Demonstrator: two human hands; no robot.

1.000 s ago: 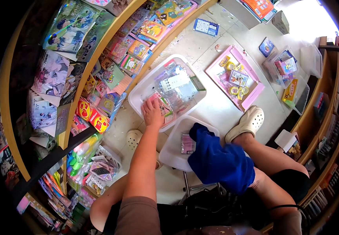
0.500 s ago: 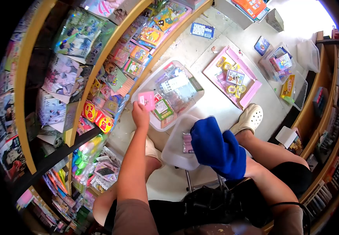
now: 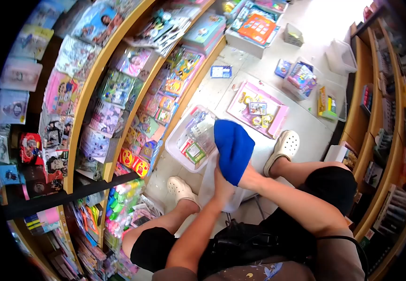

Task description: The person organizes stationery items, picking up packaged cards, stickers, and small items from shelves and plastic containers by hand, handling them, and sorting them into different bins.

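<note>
A blue cloth [image 3: 233, 149] covers most of my right hand [image 3: 248, 179], leaving only the wrist side showing. My left hand [image 3: 221, 183] is against the cloth's lower left edge, its fingers mostly hidden and slightly blurred. Whether it still holds the pink card-like item cannot be seen. Below both hands is a translucent plastic bin [image 3: 234, 202], partly covered by my arms. Just beyond it, another clear bin [image 3: 174, 149] holds packaged goods, among them a green-and-white pack [image 3: 195, 152].
A pink box tray [image 3: 278, 127] with yellow rolls lies on the floor ahead. Further off are a filled clear tub [image 3: 301, 79] and a carton with an orange pack [image 3: 259, 25]. Stocked shelves [image 3: 88, 84] line the left, and wooden shelves [image 3: 376, 103] the right.
My left hand has moved right, from over the far bin to the blue cloth. The pink item is out of sight. The cloth has shifted up and left, and the view has swung.
</note>
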